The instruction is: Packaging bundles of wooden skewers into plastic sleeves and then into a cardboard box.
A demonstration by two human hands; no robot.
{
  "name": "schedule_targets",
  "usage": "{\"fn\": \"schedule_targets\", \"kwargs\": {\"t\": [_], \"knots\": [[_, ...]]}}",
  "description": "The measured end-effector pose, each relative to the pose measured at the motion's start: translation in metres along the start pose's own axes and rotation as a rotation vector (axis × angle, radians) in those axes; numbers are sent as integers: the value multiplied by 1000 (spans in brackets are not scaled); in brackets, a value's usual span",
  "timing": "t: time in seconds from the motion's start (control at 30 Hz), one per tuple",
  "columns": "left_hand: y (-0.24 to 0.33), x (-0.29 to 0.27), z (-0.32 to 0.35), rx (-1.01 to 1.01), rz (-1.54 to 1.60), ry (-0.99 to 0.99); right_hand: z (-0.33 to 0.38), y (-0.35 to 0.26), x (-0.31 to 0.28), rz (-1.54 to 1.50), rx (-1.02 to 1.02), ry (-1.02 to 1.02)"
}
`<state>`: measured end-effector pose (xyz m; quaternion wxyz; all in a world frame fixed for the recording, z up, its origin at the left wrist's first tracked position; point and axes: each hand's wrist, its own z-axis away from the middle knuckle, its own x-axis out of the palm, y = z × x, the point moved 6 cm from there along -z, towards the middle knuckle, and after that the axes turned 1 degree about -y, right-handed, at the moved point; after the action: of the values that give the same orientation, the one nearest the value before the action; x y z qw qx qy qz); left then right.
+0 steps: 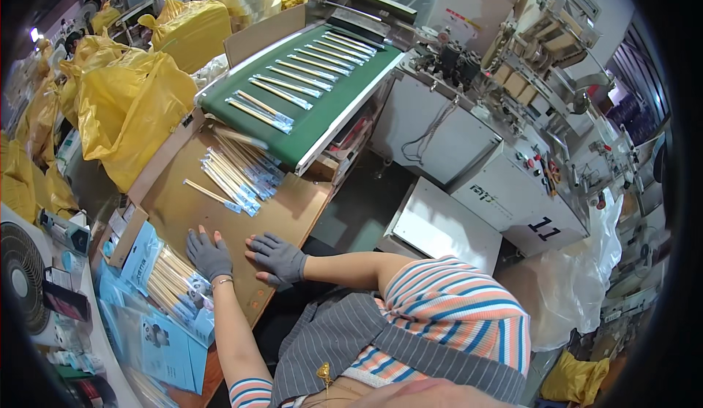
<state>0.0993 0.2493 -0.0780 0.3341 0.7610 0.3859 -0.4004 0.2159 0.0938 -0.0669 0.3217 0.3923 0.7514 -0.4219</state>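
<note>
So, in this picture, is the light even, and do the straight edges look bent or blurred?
Head view: the light is even and bright, with soft shadows only; the green conveyor belt curves from fisheye distortion; the rim is black; both gloved hands, left hand and right hand, look sharp on the cardboard tray.

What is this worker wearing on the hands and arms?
Both hands wear dark grey knitted gloves: the left hand and the right hand. A thin bracelet circles the left wrist just below the glove's cuff. The forearms are bare. Short sleeves with orange, blue and white stripes cover the upper arms, beneath a grey pinstriped apron.
</note>
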Motion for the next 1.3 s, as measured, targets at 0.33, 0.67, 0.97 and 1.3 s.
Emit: {"fn": "schedule_targets", "kwargs": {"t": [0.33, 0.67, 0.97, 1.3], "knots": [[1, 1, 1, -3, -12, -7, 3, -3, -3, -18, 9, 5], [5, -7, -3, 43, 45, 109, -12, -5, -16, -74, 3, -97], [-5, -7, 1, -68, 14, -10, -16, -11, -11, 37, -27, -53], [4, -5, -1, 78, 29, 103, -3, -2, -10, -91, -8, -8]]}}
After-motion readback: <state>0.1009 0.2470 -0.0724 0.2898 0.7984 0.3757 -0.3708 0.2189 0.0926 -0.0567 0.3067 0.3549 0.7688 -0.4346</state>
